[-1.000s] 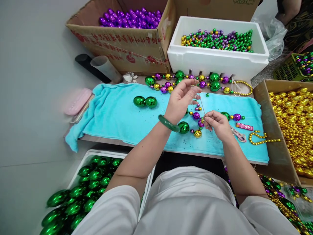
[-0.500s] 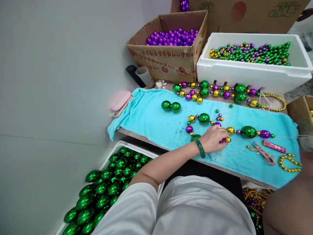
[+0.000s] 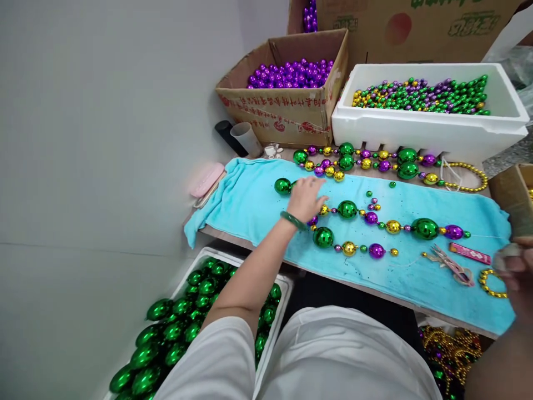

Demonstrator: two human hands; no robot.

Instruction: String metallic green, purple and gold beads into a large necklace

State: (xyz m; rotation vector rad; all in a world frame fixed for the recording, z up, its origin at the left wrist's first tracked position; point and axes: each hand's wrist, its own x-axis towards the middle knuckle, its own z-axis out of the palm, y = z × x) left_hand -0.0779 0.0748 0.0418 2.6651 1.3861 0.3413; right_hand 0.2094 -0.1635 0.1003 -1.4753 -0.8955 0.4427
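My left hand, with a green bangle on its wrist, is over the towel with fingers spread, partly covering one of two large green beads. Whether it touches the bead I cannot tell. Below and right of it lies a bent strand of green, gold and purple beads on a thin string. The string runs right to my right hand, whose blurred fingers are closed on it at the frame's edge. Near that hand lie pink-handled thread snips, a pink box and a loop of gold beads.
The turquoise towel covers the table. Finished-looking bead strands lie behind it. Further back stand a cardboard box of purple beads and a white foam box of mixed beads. A white bin of green beads sits lower left.
My left hand has let go of the strand's near end and moved left and away to the large green beads. The near row of beads now lies uncovered. My right hand shows more at the edge.
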